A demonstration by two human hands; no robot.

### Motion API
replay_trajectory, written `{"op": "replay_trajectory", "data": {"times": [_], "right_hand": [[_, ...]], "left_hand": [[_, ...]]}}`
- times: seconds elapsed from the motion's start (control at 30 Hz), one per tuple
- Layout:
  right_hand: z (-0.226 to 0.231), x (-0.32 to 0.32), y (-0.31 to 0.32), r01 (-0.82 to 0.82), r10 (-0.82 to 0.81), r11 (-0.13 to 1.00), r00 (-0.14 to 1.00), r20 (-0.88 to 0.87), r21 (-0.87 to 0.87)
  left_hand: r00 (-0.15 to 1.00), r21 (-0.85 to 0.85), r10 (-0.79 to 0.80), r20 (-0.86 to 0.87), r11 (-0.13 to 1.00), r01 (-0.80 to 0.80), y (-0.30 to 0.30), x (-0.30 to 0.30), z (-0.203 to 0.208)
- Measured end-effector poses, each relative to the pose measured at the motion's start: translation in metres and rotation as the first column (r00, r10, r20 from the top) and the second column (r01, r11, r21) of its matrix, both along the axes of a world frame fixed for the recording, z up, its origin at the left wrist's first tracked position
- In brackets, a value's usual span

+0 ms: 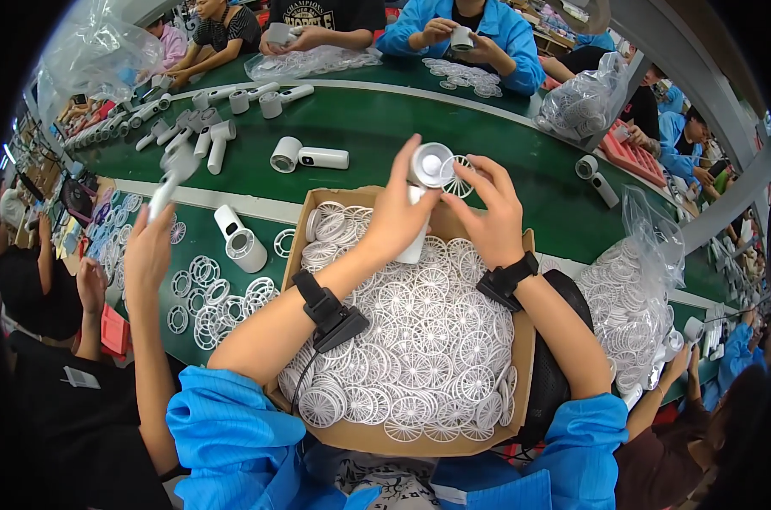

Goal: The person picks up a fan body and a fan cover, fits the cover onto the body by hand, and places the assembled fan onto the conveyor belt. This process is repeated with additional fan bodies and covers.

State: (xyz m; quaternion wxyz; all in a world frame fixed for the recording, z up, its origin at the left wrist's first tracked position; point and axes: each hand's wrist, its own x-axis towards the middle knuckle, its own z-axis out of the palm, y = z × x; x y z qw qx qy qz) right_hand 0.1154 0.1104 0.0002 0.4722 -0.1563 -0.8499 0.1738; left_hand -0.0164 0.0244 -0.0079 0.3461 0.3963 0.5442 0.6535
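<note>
My left hand [391, 214] is closed around a white handheld fan [414, 246], its round open head [430, 161] showing a pale hub inside. Pinched in the fingers of my right hand [493, 217] is a round white spoked grille [460, 177], at the right edge of the fan's head; whether the two touch I cannot tell. Below both hands, a cardboard box [528, 336] full of such grilles [419, 340] sits close to my body. Each of my wrists wears a black strap with a small black device.
A green conveyor belt [360, 119] crosses beyond the box, carrying several white fans [309, 157]. White rings [203, 297] and another fan [241, 240] lie left. Clear bags of grilles [619, 297] stand right. At left, a co-worker's hand [147, 246] holds a blurred fan. More people sit opposite.
</note>
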Motion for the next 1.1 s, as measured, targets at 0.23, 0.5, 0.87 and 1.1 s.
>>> {"op": "replay_trajectory", "data": {"times": [0.23, 0.5, 0.87, 1.1], "right_hand": [[0.002, -0.002, -0.001, 0.026, -0.030, 0.992, 0.999, 0.030, 0.126], [0.001, -0.001, -0.002, 0.025, -0.028, 0.988, 0.999, 0.018, 0.155], [0.001, 0.000, -0.001, 0.021, -0.028, 0.984, 0.999, 0.038, 0.175], [0.004, 0.003, -0.001, 0.032, -0.042, 0.993, 0.996, 0.081, 0.115]], "left_hand": [[0.967, 0.017, -0.052, -0.249, 0.998, 0.058, -0.002, 0.008, -0.006], [0.965, -0.050, -0.066, -0.253, 0.997, 0.055, -0.006, 0.012, -0.001], [0.979, -0.059, -0.118, -0.168, 0.992, 0.110, -0.008, 0.013, 0.002], [0.978, -0.017, -0.209, 0.016, 0.978, 0.209, -0.010, 0.015, 0.008]]}}
